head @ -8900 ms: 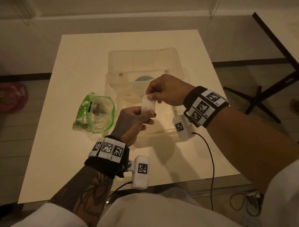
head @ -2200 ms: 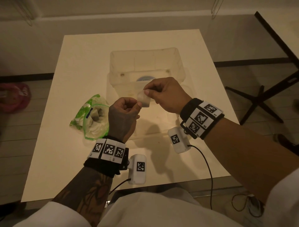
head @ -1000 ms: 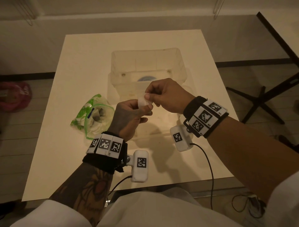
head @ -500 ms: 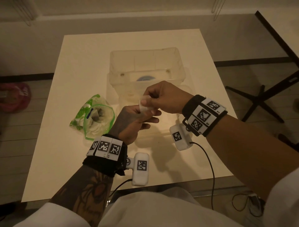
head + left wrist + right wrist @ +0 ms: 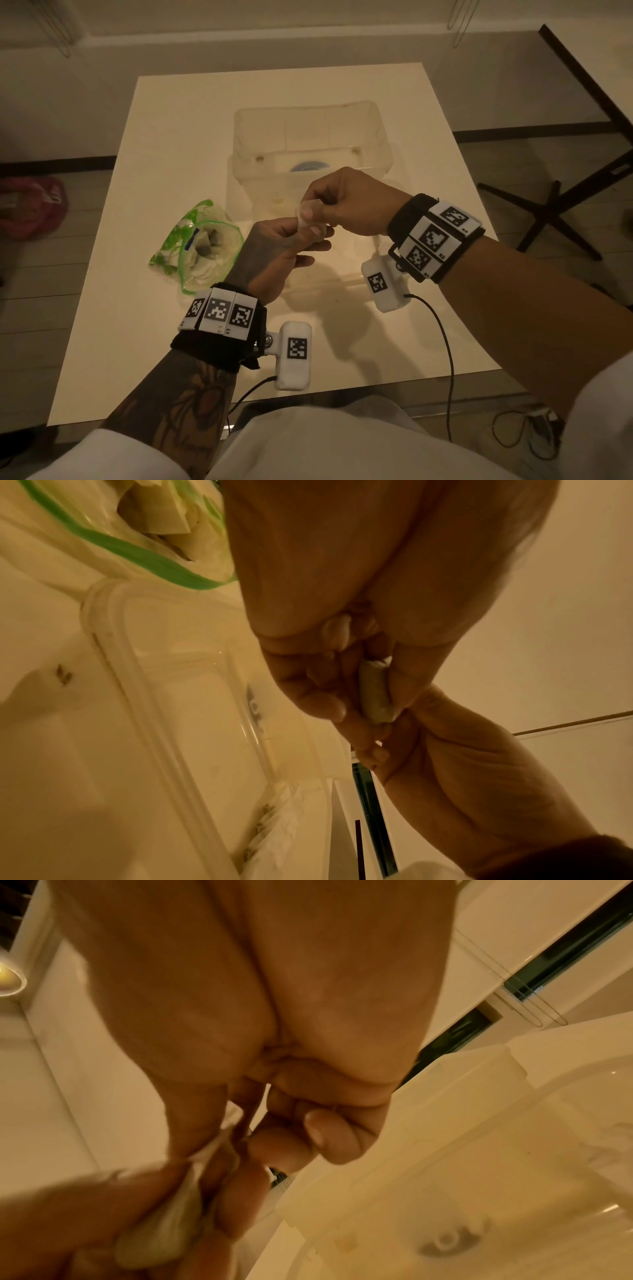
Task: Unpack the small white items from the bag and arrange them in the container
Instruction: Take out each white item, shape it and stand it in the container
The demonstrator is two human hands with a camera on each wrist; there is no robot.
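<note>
Above the near edge of the clear plastic container [image 5: 310, 137], the left hand [image 5: 274, 253] and right hand [image 5: 349, 202] both pinch one small white soft packet [image 5: 308, 219]. Left of the container lies the green-rimmed clear plastic zip bag [image 5: 198, 246], open on the cream table [image 5: 171, 137].

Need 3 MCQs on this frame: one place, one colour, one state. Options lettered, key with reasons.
1. Where does the bag lie?
A. on the table, beside the left hand
B. inside the container
C. on the floor

2. What colour is the bag's rim?
A. red
B. green
C. black

3. How is the small white item held?
A. lying loose on the table
B. by the left hand only
C. pinched by both hands

Key:
1 A: the head view shows it on the table, outside the container.
2 B: a green band rings its open mouth.
3 C: left hand and right hand both pinch it above the container's near edge.
</note>
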